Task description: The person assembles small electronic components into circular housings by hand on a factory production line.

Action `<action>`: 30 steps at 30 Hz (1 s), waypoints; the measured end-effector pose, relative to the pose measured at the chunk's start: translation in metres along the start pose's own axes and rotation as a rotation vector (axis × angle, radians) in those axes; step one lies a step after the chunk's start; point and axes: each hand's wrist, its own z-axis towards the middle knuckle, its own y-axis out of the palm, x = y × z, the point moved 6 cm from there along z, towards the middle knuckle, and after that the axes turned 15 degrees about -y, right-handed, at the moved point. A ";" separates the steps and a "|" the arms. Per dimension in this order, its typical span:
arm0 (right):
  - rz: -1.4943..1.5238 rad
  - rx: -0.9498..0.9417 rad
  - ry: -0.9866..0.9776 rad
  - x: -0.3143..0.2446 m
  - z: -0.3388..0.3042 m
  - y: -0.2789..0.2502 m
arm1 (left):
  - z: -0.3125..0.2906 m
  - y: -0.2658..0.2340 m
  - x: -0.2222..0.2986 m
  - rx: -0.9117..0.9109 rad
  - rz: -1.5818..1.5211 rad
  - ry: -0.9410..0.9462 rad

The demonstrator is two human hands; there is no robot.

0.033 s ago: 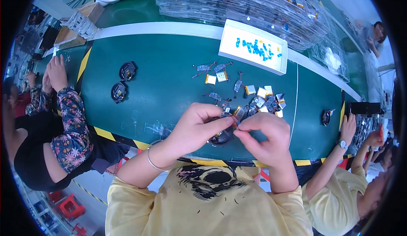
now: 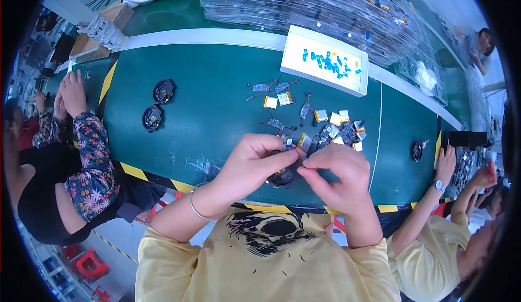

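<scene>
Over the near edge of the green table, my left hand (image 2: 259,155) has thumb and forefinger pinched together around a small circuit board (image 2: 288,143) with thin wires. My right hand (image 2: 339,174) is closed in a pinch just beside it, at thin reddish wires (image 2: 299,153) that run between my fingertips. A black round housing (image 2: 280,177) lies under my left hand, which partly covers it. Just beyond my fingertips is a silver flat battery (image 2: 305,141) with a yellow edge. The exact ends of the wires are too small to make out.
Circuit boards (image 2: 276,123) and a pile of batteries (image 2: 336,118) lie ahead. Two black housings (image 2: 153,118) sit to the left, another (image 2: 417,150) to the right. Behind stand a white box (image 2: 324,63) of blue parts and stacked clear trays (image 2: 304,9). Co-workers sit on both sides.
My right hand has shifted very slightly left and down, and the small board by my left fingertips shows a little more. Everything else on the table stays put.
</scene>
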 end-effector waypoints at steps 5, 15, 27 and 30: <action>-0.114 0.014 -0.153 -0.005 0.004 0.008 | -0.003 -0.003 -0.018 -0.039 -0.474 0.058; 0.019 -0.160 -0.040 0.011 0.031 0.011 | -0.003 -0.013 -0.010 -0.112 -0.643 -0.061; -0.605 -0.559 -0.018 0.137 0.097 -0.016 | -0.002 -0.049 0.009 0.007 -0.652 0.051; -0.515 -0.313 0.046 0.117 0.094 -0.030 | 0.001 -0.050 0.020 0.035 -0.628 0.033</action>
